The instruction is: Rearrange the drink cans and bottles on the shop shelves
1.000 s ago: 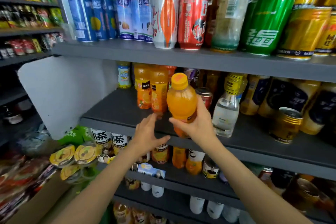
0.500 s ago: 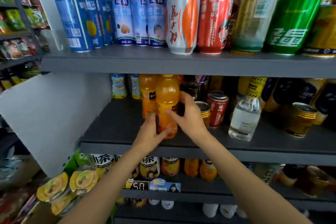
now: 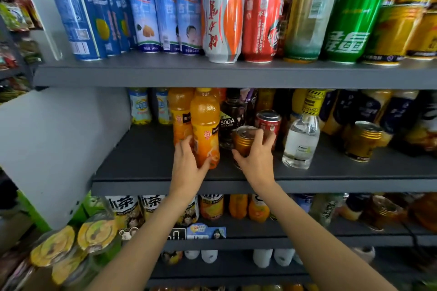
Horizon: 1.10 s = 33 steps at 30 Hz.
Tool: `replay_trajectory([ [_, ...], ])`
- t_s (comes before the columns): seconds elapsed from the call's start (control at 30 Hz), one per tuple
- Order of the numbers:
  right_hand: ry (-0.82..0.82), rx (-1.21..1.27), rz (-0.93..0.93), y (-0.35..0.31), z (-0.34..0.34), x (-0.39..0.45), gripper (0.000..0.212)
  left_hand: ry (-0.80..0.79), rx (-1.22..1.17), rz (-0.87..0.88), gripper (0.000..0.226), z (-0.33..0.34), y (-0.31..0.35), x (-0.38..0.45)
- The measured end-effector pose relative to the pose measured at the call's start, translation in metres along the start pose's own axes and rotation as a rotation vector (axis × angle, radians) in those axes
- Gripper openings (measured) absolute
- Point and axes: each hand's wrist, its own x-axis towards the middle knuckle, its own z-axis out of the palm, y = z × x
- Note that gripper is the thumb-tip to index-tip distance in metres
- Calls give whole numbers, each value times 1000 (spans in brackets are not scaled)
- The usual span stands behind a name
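White side panel point(image 3: 63, 149) stands left of the grey shelving. Snack packets point(image 3: 14, 14) fill the far-left rack, and sealed cups with yellow foil lids point(image 3: 71, 243) sit bottom left beside green packaging point(image 3: 33, 215). Small price tags point(image 3: 205, 231) clip onto the lower shelf edge.

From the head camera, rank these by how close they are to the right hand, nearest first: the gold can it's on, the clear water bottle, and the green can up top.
1. Gold can: on the middle shelf, gripped by the right hand.
2. Clear water bottle: same shelf, just to the hand's right.
3. Green can: top shelf, up and to the right.
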Motion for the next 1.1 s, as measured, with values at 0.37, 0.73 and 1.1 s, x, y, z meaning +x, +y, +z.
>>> replay_trajectory([
  [0.37,268,236,-389,35,-161,16,61,321,-49,587,34,26,119,2],
  [0.73,542,313,-434,128,-355,99,59,385,-82,711,30,134,335,13],
  [1.1,139,237,-254,145,-342,173,77,215,171,360,30,144,359,30],
])
